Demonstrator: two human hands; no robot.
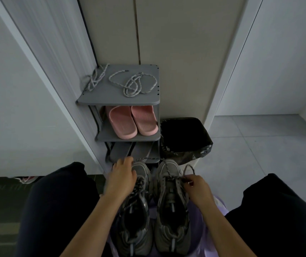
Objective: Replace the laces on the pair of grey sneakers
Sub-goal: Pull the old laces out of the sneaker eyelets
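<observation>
Two grey mesh sneakers stand side by side, toes toward twelve o'clock, at the six o'clock part of the view between the person's dark-clad knees; the left grey sneaker [136, 210] touches the right grey sneaker [172, 210] along the inner edge. The left hand [122, 178] lies over the toe end of the left sneaker, fingers curled and closed on a speckled grey-and-white rope lace [146, 158] that runs from the knuckles toward three o'clock; the lace leaves the fist at its twelve o'clock side. The right hand [197, 188] sits at the three o'clock edge of the right sneaker, thumb and forefinger pinched on the other stretch of lace, which loops up [188, 168] just above the fingertips at twelve o'clock. At twelve o'clock from the shoes stands a grey plastic shoe rack [118, 101]; two loose speckled laces [133, 84] lie coiled on its top shelf; a pair of pink rubber slippers [132, 120] fills the shelf below. A black-lined waste bin [185, 138] stands just beside the rack at its three o'clock side.
</observation>
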